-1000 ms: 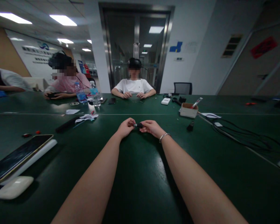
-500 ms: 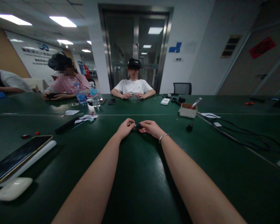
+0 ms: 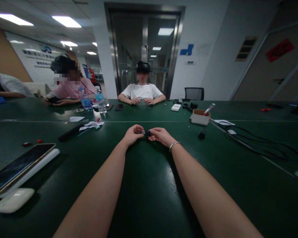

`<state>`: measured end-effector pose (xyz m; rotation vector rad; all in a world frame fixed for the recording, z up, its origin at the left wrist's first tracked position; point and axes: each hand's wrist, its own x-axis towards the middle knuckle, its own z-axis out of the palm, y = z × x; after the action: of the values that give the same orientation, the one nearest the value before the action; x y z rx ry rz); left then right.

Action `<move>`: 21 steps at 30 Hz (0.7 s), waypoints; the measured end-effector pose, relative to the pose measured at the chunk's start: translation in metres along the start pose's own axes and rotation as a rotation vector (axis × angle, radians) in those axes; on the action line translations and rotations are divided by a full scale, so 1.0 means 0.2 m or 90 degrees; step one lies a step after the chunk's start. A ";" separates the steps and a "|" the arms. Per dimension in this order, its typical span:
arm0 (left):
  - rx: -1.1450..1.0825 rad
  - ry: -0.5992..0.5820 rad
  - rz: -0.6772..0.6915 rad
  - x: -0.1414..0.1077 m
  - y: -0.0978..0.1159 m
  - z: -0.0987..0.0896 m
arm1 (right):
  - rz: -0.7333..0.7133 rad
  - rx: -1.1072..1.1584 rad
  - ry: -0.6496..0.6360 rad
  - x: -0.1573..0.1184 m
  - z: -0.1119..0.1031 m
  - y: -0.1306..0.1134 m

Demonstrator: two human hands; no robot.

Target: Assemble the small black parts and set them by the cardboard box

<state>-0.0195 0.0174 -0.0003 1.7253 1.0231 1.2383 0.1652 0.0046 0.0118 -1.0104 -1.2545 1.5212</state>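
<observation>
My right hand (image 3: 160,135) pinches a small black piece (image 3: 148,133) between thumb and fingertips, above the green table. Its left end looks light grey, perhaps metal; it is too small to tell the kind. My left hand (image 3: 134,135) is at that light end, thumb below and fingers above, loosely closed about it. A silvery bracelet (image 3: 174,145) circles my right wrist. Off to the right of my hands lies another small black piece (image 3: 202,134) with a shiny end.
Phone (image 3: 22,168) and white rounded case (image 3: 14,200) lie near left. Crumpled paper (image 3: 91,125) and a long black object (image 3: 69,133) are farther left. Right are a small box (image 3: 200,117) and black cables (image 3: 260,142). Bottles (image 3: 101,102) stand near co-workers across the green table (image 3: 144,185).
My left thumb and fingers have parted slightly, so more of the light end shows between them. My right hand has stayed in place.
</observation>
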 end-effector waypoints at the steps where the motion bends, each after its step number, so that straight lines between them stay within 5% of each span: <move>1: -0.006 0.004 0.003 0.00 0.00 0.00 | 0.000 -0.004 -0.002 0.00 0.00 0.00; 21: -0.022 0.009 -0.079 0.01 -0.02 0.02 | -0.010 0.025 -0.016 -0.02 -0.01 -0.01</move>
<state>-0.0162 0.0210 -0.0038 1.6046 1.0936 1.1839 0.1686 0.0024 0.0131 -0.9571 -1.2415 1.5452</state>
